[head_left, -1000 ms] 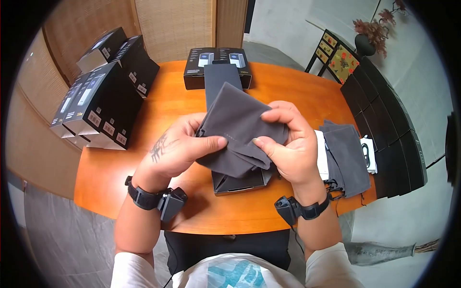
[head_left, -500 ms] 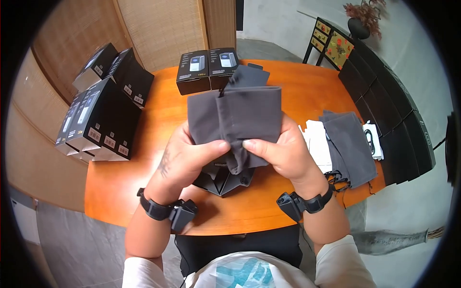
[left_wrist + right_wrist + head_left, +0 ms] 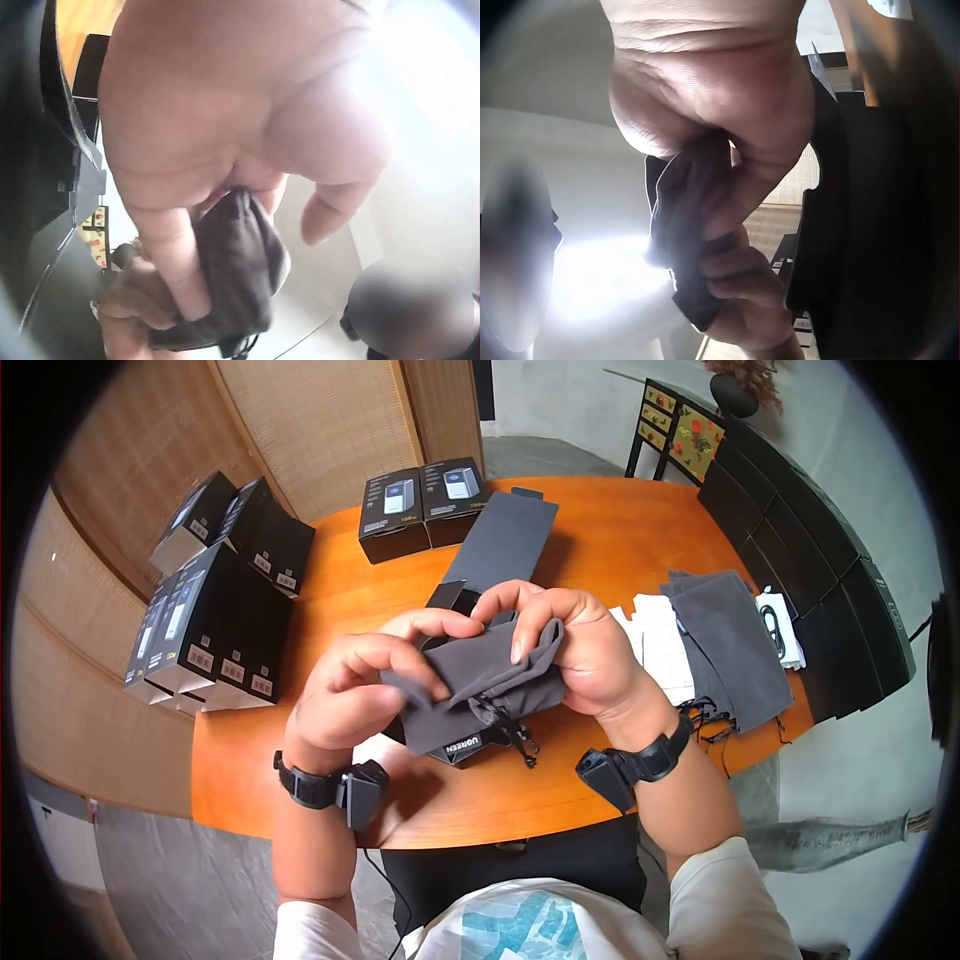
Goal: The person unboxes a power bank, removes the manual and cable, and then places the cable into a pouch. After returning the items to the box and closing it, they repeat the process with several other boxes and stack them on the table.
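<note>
A dark grey drawstring pouch [image 3: 480,660], folded over on itself, is held up between both hands above the table. Its black cord and toggle dangle at the front. My left hand [image 3: 345,685] grips the pouch's left end between curled fingers; in the left wrist view the thumb [image 3: 330,210] stands apart from the cloth. At the other end, my right hand [image 3: 580,650] pinches the pouch with curled fingers along its upper edge. Behind and below the pouch is an open black box, its long flap [image 3: 508,540] raised at the far side and its UGREEN lettering [image 3: 462,746] showing in front.
Several grey pouches [image 3: 730,650] lie at the right, beside white packets [image 3: 660,645] and a coiled black cable [image 3: 770,628]. Black boxes [image 3: 800,550] line the right edge. Printed boxes [image 3: 425,505] stand at the back, others [image 3: 225,625] are stacked at left.
The pouch has been turned and folded smaller, and has come down lower. Both hands have shifted from thumbs in front to fingers over its top. The head view has swung slightly.
</note>
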The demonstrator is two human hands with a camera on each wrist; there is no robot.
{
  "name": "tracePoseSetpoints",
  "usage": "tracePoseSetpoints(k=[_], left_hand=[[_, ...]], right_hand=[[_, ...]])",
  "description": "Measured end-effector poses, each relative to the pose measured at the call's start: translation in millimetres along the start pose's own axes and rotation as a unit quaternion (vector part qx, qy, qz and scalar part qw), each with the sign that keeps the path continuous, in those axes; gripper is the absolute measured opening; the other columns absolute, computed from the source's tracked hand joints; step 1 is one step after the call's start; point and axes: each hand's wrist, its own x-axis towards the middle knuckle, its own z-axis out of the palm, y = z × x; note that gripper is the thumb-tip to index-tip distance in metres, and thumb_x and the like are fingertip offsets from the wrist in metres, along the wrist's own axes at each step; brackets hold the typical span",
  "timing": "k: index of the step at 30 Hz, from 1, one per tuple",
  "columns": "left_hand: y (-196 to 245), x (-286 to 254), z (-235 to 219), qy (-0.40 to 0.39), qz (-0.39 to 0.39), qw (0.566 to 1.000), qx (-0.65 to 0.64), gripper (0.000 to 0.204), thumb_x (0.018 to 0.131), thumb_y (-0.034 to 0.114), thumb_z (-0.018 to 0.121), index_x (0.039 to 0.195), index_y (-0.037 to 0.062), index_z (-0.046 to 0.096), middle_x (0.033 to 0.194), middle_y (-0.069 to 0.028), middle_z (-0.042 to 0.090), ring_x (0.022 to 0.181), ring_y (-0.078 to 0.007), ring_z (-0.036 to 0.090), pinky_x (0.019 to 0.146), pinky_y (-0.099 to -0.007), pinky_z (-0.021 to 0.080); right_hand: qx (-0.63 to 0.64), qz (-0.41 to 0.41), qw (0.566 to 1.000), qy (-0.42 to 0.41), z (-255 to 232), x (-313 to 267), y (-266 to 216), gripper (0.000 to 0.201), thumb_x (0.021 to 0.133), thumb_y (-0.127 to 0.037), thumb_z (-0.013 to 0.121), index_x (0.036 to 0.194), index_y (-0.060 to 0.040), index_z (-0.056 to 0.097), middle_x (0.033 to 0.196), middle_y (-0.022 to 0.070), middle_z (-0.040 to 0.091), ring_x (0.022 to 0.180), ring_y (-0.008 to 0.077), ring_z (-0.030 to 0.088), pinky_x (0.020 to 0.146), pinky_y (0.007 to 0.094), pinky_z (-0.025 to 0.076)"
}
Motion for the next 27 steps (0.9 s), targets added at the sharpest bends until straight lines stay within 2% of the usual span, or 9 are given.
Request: tracePoseSetpoints(k=[3,6,9,11,13,15,21,25,27], left_hand=[[11,2,6,0.054,-0.097,0.994,-0.015,0.038,0.087,0.029,0.078,0.106,-0.0028,0.071,0.129,-0.0154,0.061,0.112,-0.0237,0.061,0.094,-0.0355,0.052],[18,10,25,0.114,-0.188,0.938,0.268,0.046,0.079,0.017,0.085,0.118,-0.0006,0.067,0.111,-0.0037,0.066,0.101,-0.0117,0.062,0.084,-0.0302,0.053],[28,18,39,0.155,-0.219,0.891,0.367,0.042,0.079,0.007,0.082,0.118,-0.0020,0.066,0.099,-0.0050,0.069,0.091,-0.0105,0.064,0.079,-0.0286,0.053],[27,16,40,0.195,-0.131,0.818,0.525,0.041,0.080,0.004,0.079,0.119,0.0006,0.066,0.089,-0.0110,0.072,0.079,-0.0157,0.069,0.072,-0.0295,0.055],[17,15,40,0.238,-0.008,0.708,0.664,0.039,0.078,-0.001,0.079,0.115,0.0007,0.067,0.100,-0.0123,0.073,0.089,-0.0222,0.072,0.081,-0.0308,0.056],[4,10,41,0.205,0.044,0.583,0.785,0.039,0.077,0.000,0.079,0.114,0.0054,0.067,0.107,-0.0150,0.069,0.094,-0.0330,0.070,0.080,-0.0370,0.057],[-23,0,56,0.063,0.083,0.473,0.875,0.037,0.078,0.005,0.067,0.114,0.0143,0.072,0.098,-0.0055,0.060,0.086,-0.0220,0.063,0.064,-0.0321,0.055],[-20,2,53,-0.005,0.043,0.471,0.881,0.041,0.081,0.008,0.063,0.120,0.0159,0.073,0.100,-0.0041,0.058,0.088,-0.0221,0.061,0.065,-0.0311,0.055],[-15,4,53,-0.029,0.023,0.484,0.874,0.042,0.081,0.008,0.064,0.121,0.0163,0.073,0.100,-0.0043,0.057,0.089,-0.0226,0.060,0.065,-0.0311,0.056]], right_hand=[[-0.207,-0.085,0.974,-0.035,-7,-1,-4,0.024,0.084,0.015,0.060,0.074,-0.0043,0.072,0.114,0.0103,0.063,0.100,0.0191,0.065,0.091,0.0293,0.051],[-0.334,-0.127,0.932,-0.063,-1,-5,-13,0.027,0.080,0.017,0.055,0.077,-0.0039,0.072,0.116,0.0096,0.060,0.105,0.0202,0.063,0.095,0.0288,0.047],[-0.328,-0.174,0.929,-0.004,4,-2,-11,0.026,0.081,0.017,0.056,0.082,-0.0036,0.073,0.119,0.0090,0.059,0.108,0.0190,0.062,0.095,0.0282,0.047],[-0.286,-0.173,0.940,0.069,1,2,-3,0.029,0.085,0.013,0.059,0.104,-0.0043,0.072,0.119,0.0098,0.059,0.108,0.0183,0.062,0.092,0.0306,0.051],[-0.171,-0.121,0.963,0.169,6,6,2,0.033,0.087,0.012,0.060,0.116,-0.0043,0.069,0.120,0.0101,0.060,0.108,0.0183,0.062,0.091,0.0322,0.053],[-0.335,-0.080,0.915,0.209,-7,6,5,0.035,0.088,0.002,0.066,0.123,-0.0035,0.063,0.116,0.0138,0.060,0.101,0.0232,0.064,0.088,0.0359,0.054],[-0.728,-0.009,0.646,0.229,-8,-3,16,0.038,0.087,-0.019,0.074,0.118,0.0002,0.061,0.119,0.0235,0.056,0.093,0.0381,0.064,0.090,0.0457,0.054],[-0.666,0.111,0.704,0.220,-4,-3,9,0.044,0.086,-0.018,0.076,0.122,0.0015,0.060,0.119,0.0244,0.057,0.101,0.0424,0.065,0.093,0.0449,0.054],[-0.570,0.133,0.785,0.203,-16,2,16,0.046,0.085,-0.016,0.078,0.124,0.0015,0.059,0.118,0.0234,0.060,0.104,0.0406,0.066,0.092,0.0452,0.055]])
